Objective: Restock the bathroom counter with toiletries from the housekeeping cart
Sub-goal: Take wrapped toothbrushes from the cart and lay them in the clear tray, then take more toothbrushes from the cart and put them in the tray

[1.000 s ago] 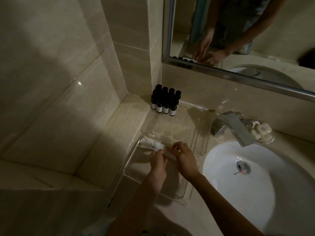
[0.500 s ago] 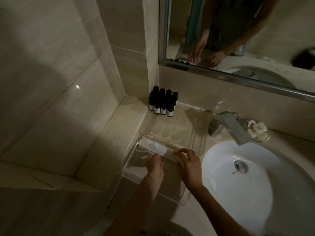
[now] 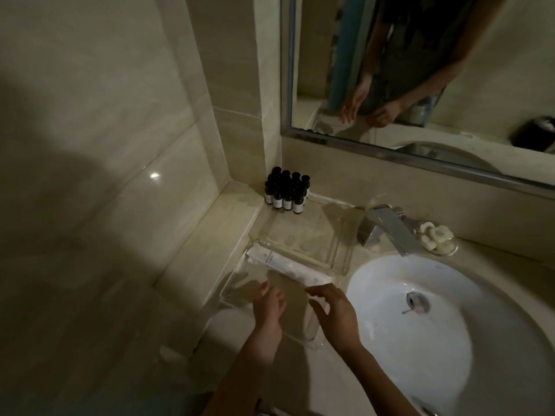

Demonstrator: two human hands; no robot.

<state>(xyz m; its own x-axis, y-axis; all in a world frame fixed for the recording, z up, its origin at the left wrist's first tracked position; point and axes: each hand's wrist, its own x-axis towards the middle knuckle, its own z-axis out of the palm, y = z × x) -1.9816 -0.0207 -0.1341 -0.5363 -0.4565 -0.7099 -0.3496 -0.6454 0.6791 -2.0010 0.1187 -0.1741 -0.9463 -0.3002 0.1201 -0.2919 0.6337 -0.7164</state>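
Note:
A clear acrylic tray (image 3: pixel 231 295) sits on the beige counter left of the sink. A long white toiletry packet (image 3: pixel 285 265) lies across its far end. My left hand (image 3: pixel 268 307) hovers over the tray's near part with fingers relaxed, holding nothing. My right hand (image 3: pixel 335 313) is beside it, fingers spread loosely, just short of the packet's right end and holding nothing. A second clear tray (image 3: pixel 342 259) lies behind the first. Several small dark bottles (image 3: pixel 286 192) with white labels stand grouped in the counter's back corner.
A white round sink (image 3: pixel 420 325) with a metal drain takes up the right side. A chrome faucet (image 3: pixel 387 229) stands behind it, with a small dish of white soaps (image 3: pixel 437 237) to its right. A mirror (image 3: pixel 420 70) hangs above. Tiled walls close the left side.
Both hands have let go of the white packet and drawn back toward me. The packet now lies flat in the tray's far end.

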